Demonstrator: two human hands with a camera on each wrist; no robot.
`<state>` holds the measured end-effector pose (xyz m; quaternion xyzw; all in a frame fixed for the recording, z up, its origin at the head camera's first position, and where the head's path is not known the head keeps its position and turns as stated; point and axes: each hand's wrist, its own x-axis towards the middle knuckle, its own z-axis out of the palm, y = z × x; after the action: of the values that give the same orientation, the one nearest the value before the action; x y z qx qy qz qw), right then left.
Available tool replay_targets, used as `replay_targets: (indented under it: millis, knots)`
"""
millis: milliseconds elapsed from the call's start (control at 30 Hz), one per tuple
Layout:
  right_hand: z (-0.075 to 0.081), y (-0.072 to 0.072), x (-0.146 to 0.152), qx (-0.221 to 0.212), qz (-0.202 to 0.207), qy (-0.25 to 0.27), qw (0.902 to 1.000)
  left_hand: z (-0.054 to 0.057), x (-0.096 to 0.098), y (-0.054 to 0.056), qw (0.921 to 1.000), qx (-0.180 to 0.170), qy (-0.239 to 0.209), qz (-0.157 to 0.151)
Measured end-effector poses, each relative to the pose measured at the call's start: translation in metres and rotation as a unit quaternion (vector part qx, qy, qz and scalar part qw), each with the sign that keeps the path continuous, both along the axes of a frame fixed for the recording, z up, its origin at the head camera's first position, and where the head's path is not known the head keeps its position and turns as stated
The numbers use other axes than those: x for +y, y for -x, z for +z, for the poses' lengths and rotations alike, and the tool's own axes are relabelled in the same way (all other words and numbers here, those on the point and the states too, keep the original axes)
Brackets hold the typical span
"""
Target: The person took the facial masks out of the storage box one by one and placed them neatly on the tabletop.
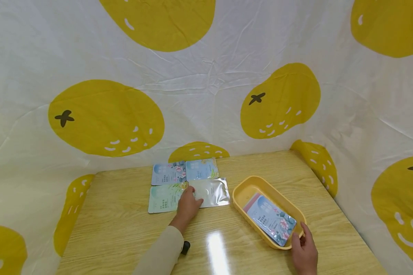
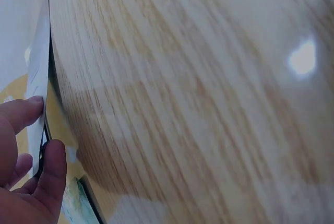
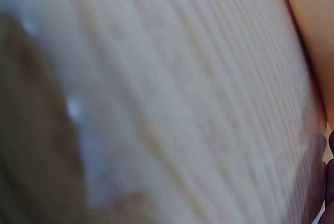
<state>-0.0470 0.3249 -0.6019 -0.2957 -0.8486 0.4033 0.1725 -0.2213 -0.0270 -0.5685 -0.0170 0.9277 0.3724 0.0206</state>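
Observation:
My left hand pinches the near left edge of a silver sheet mask packet. In the left wrist view the packet stands edge-on, with the thumb and fingers of that hand on either side. Left of it lies a green packet. Behind are a blue packet with pink flowers and a lighter blue one. My right hand grips the near right end of a yellow plastic tray, thumb over the rim. A floral blue packet lies inside, over a pinkish one.
The wood-grain table runs back to a white cloth printed with yellow fruit, which hangs behind it and at both sides. A bright light reflection shows on the near table surface. A dark band sits at the left wrist.

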Motion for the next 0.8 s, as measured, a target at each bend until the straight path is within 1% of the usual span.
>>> replay_targets:
  millis: [267, 500, 633, 800]
  knots:
    - [-0.0011, 0.0000, 0.0007, 0.003, 0.002, -0.001, 1.0000, -0.0025, -0.0024, -0.0002, 0.9998, 0.010, 0.018, 0.004]
    - [-0.0013, 0.0004, 0.0013, -0.002, 0.001, 0.002, 1.0000, -0.0027, -0.0057, 0.0007, 0.9996, 0.004, 0.028, -0.009]
    - [-0.0010, -0.0006, 0.0016, -0.002, 0.003, 0.004, 1.0000, -0.0027, -0.0065, 0.0016, 0.9987, 0.000, 0.048, -0.017]
    - [-0.0011, -0.0009, 0.0019, -0.002, 0.003, 0.007, 1.0000, -0.0004, -0.0068, 0.0022, 0.9969, -0.005, 0.076, -0.020]
